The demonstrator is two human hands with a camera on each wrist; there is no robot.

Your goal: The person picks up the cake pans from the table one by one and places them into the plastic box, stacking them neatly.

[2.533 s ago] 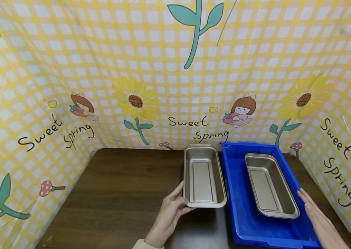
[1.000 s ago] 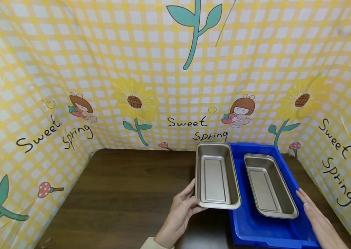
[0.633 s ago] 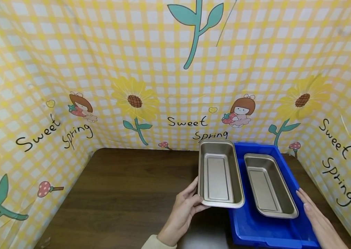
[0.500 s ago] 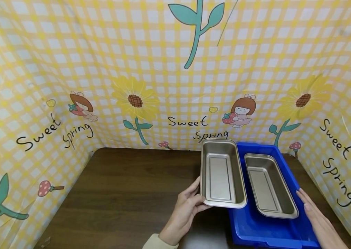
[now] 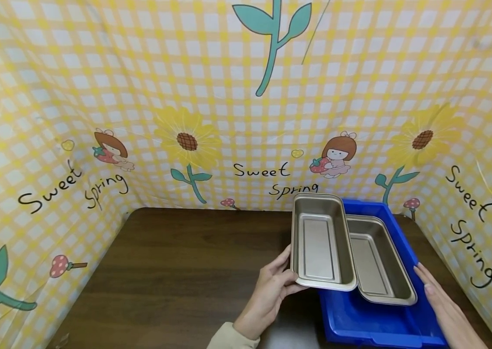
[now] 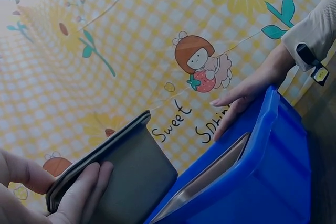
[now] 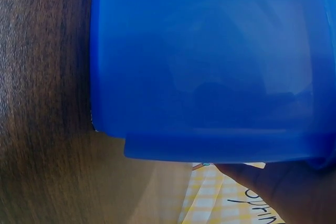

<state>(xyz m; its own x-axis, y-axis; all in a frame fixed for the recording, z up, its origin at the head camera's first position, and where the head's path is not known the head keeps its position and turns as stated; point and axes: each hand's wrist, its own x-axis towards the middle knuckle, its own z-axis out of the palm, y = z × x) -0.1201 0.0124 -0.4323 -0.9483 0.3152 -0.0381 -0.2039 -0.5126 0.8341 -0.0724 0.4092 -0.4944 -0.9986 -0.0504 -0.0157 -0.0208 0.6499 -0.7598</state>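
Observation:
A gold-brown metal loaf pan (image 5: 320, 245) is pinched at its near left corner by my left hand (image 5: 269, 293), thumb on the rim and fingers beneath. It is held over the left side of the blue tray (image 5: 368, 325). Inside the tray lies a second, matching loaf pan (image 5: 374, 269), its left edge covered by the held one. My right hand (image 5: 448, 308) rests at the tray's right rim with straight fingers. The left wrist view shows the held pan (image 6: 139, 174) tilted, and the right hand (image 6: 254, 90) across the rim. The right wrist view is mostly tray wall (image 7: 210, 72).
The dark wooden table (image 5: 176, 271) extends to the left of the tray. A yellow checked cloth (image 5: 228, 121) with flower and doll prints surrounds the table at the back and both sides.
My left hand has carried its loaf pan rightward, from beside the blue tray to above its left part, overlapping the second pan in view. The right hand and tray have stayed put.

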